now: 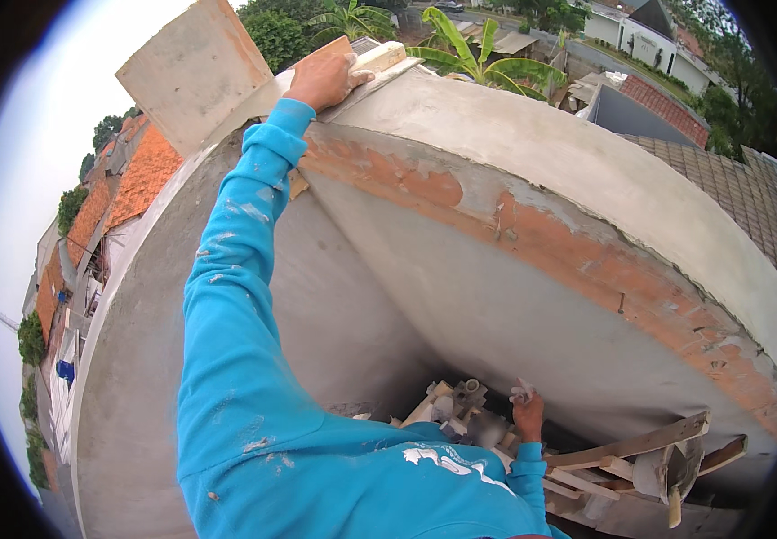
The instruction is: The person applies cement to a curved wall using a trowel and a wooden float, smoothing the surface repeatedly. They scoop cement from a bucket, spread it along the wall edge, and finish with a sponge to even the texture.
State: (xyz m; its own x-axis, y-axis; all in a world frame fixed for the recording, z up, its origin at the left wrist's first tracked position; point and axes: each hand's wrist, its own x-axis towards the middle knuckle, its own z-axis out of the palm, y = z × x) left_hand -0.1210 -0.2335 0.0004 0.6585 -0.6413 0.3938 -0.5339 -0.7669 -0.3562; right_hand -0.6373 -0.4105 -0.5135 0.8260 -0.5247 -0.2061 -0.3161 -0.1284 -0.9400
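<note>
My left hand [324,79], at the end of an outstretched turquoise sleeve, is closed at the top corner of a plastered wall. Its fingers curl against a pale wooden piece with a raised bar [381,59], which lies along the wall's top [532,121]. An orange-brown edge shows just behind the knuckles. Low in the picture, my right hand [528,416] is raised near my body, its fingers closed around a small greyish-white lump [521,393] whose kind I cannot make out. White smears mark the sleeve.
A square plastered slab [195,76] rises left of my left hand. Rough exposed brick [586,256] runs below the wall's top edge. Beneath me are timber planks [631,442], a mortar-crusted container [667,467] and jumbled pale pieces [456,404]. Tiled roofs [146,175] lie beyond.
</note>
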